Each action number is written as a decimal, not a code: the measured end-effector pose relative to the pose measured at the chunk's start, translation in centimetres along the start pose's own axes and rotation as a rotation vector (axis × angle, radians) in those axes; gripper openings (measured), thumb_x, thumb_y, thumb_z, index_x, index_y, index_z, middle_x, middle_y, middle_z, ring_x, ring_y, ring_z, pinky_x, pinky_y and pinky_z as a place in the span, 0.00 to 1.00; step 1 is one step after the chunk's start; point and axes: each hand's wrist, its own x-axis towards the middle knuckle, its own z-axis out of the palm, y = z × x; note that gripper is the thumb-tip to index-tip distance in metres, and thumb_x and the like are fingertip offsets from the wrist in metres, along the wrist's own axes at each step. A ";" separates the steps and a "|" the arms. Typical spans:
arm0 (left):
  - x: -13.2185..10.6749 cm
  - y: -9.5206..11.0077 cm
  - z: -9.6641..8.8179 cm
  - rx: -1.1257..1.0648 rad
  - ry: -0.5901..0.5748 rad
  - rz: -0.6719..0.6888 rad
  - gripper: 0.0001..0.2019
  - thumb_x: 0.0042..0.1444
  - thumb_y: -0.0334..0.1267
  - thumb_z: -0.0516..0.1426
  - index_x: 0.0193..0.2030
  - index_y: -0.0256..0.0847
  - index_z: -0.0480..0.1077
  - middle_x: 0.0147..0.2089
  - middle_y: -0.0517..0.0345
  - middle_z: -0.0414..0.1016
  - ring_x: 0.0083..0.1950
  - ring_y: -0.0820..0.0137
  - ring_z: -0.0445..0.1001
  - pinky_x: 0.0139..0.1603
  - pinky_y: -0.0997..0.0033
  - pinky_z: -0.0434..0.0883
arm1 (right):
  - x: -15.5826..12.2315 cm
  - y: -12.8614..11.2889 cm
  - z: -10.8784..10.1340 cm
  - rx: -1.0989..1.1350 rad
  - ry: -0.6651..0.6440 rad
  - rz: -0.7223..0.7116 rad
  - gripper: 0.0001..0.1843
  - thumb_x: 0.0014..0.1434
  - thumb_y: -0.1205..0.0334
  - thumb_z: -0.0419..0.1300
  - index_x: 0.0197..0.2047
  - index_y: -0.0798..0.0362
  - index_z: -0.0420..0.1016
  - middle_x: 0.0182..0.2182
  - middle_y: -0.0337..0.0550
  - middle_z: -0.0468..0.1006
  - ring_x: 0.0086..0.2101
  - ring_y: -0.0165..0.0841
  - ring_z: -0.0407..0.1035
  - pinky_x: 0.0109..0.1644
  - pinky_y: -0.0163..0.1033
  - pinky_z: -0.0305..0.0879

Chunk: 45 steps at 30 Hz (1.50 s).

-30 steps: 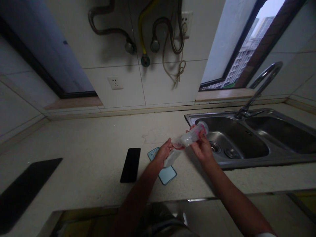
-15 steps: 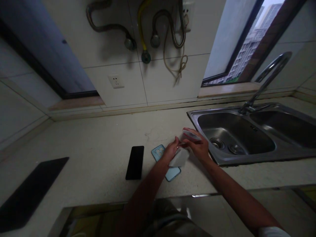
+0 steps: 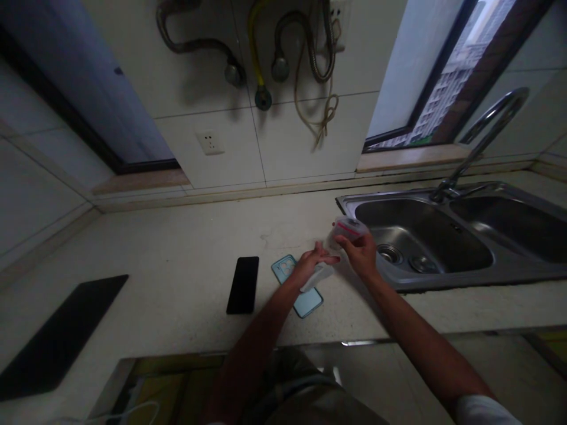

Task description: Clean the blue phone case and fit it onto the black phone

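- Two things are in your hands, just beside the near corner of the steel sink [image 3: 390, 193], above the bench [image 3: 177, 248].
- Your right hand [image 3: 361, 255] holds a clear plastic container [image 3: 348, 232] with pink markings, tilted. Your right fingers [image 3: 351, 241] are clenched around it.
- Your left hand [image 3: 310, 265] has a pale flat piece [image 3: 316, 277] against it, cloth or paper, you cannot tell which. Your left fingers [image 3: 325, 258] stretch towards the container, and you cannot tell whether they grip the piece.
- Under your left hand lies a blue phone case [image 3: 308, 304], partly hidden.
- Left of it, well apart from your hands, lies a black phone [image 3: 243, 285].
- Farther left on the bench lies a black flat slab [image 3: 62, 336].
- Behind the sink rises a curved tap [image 3: 482, 141].
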 end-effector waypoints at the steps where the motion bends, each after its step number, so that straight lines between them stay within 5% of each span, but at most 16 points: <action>1: 0.1 0.0 -0.1 -0.003 0.002 -0.006 0.33 0.54 0.67 0.57 0.41 0.34 0.78 0.36 0.46 0.83 0.29 0.69 0.70 0.33 0.70 0.62 | 0.2 0.0 -0.2 -0.023 0.020 -0.009 0.26 0.46 0.53 0.75 0.48 0.50 0.77 0.44 0.46 0.83 0.44 0.42 0.77 0.53 0.51 0.72; 8: -0.5 1.6 -1.4 -0.039 0.160 0.120 0.16 0.51 0.45 0.65 0.42 0.36 0.76 0.36 0.50 0.83 0.32 0.69 0.72 0.37 0.70 0.63 | 1.3 1.3 -1.6 -0.110 0.050 0.009 0.27 0.45 0.51 0.75 0.47 0.51 0.77 0.40 0.43 0.82 0.39 0.39 0.76 0.49 0.48 0.71; 15: -1.2 3.3 -1.6 -0.109 0.183 0.250 0.22 0.46 0.45 0.67 0.46 0.36 0.75 0.36 0.50 0.82 0.32 0.70 0.72 0.37 0.70 0.63 | 1.0 2.7 -1.1 -0.171 -0.084 0.018 0.24 0.45 0.53 0.74 0.44 0.47 0.73 0.38 0.37 0.79 0.36 0.34 0.72 0.45 0.42 0.70; 24: -1.7 3.9 -1.6 -0.141 0.214 0.348 0.21 0.52 0.51 0.61 0.46 0.38 0.75 0.36 0.53 0.81 0.32 0.69 0.71 0.36 0.71 0.62 | 2.1 2.7 -1.9 -0.155 0.037 0.090 0.31 0.41 0.52 0.75 0.47 0.48 0.70 0.39 0.39 0.77 0.38 0.36 0.72 0.49 0.48 0.71; 26: -2.2 3.9 -1.5 -0.156 0.254 0.395 0.19 0.54 0.51 0.60 0.45 0.38 0.76 0.34 0.54 0.80 0.34 0.68 0.72 0.38 0.71 0.63 | 1.9 1.8 -1.8 -0.127 0.053 0.012 0.32 0.43 0.52 0.74 0.50 0.49 0.70 0.46 0.43 0.77 0.45 0.39 0.73 0.56 0.51 0.68; 30: -3.8 4.1 -1.2 -0.110 0.299 0.466 0.19 0.57 0.52 0.58 0.45 0.39 0.76 0.35 0.54 0.80 0.38 0.67 0.73 0.41 0.70 0.64 | 0.0 -0.3 -1.6 -0.206 0.155 -0.404 0.28 0.52 0.60 0.71 0.56 0.47 0.70 0.57 0.48 0.71 0.59 0.42 0.65 0.67 0.55 0.56; 32: -4.3 4.2 -1.3 -0.090 0.287 0.472 0.20 0.58 0.53 0.58 0.46 0.39 0.76 0.35 0.53 0.80 0.38 0.66 0.73 0.40 0.70 0.64 | -1.3 -0.9 -1.1 -0.187 0.172 -0.611 0.22 0.52 0.63 0.69 0.51 0.44 0.73 0.49 0.45 0.76 0.53 0.42 0.70 0.63 0.55 0.62; 34: -4.2 4.2 -1.6 -0.112 0.259 0.498 0.22 0.58 0.55 0.58 0.47 0.38 0.75 0.36 0.52 0.80 0.38 0.66 0.74 0.40 0.70 0.65 | -2.4 -1.2 -0.1 -0.143 -0.012 -0.714 0.20 0.54 0.64 0.68 0.50 0.41 0.73 0.41 0.41 0.78 0.43 0.40 0.73 0.54 0.52 0.69; 38: -3.1 3.7 -2.5 -0.214 0.174 0.486 0.28 0.57 0.60 0.58 0.53 0.38 0.72 0.40 0.50 0.81 0.39 0.65 0.75 0.41 0.69 0.68 | -3.8 -0.8 2.5 -0.158 -0.427 -0.317 0.26 0.60 0.55 0.65 0.60 0.45 0.68 0.49 0.47 0.75 0.31 0.33 0.71 0.40 0.45 0.72; 41: -2.9 3.5 -2.7 -0.259 0.095 0.439 0.34 0.57 0.64 0.56 0.58 0.37 0.70 0.43 0.47 0.81 0.39 0.65 0.77 0.41 0.67 0.69 | -4.4 -0.1 3.4 -0.118 -0.699 0.021 0.30 0.63 0.46 0.61 0.65 0.48 0.64 0.42 0.44 0.77 0.24 0.29 0.67 0.30 0.38 0.69; 45: -3.7 3.7 -2.5 -0.159 0.062 0.467 0.36 0.57 0.67 0.54 0.60 0.37 0.70 0.46 0.44 0.81 0.38 0.64 0.78 0.40 0.66 0.71 | -5.0 0.5 3.6 0.031 -0.788 0.309 0.31 0.60 0.44 0.63 0.60 0.51 0.67 0.27 0.34 0.73 0.22 0.28 0.66 0.25 0.33 0.63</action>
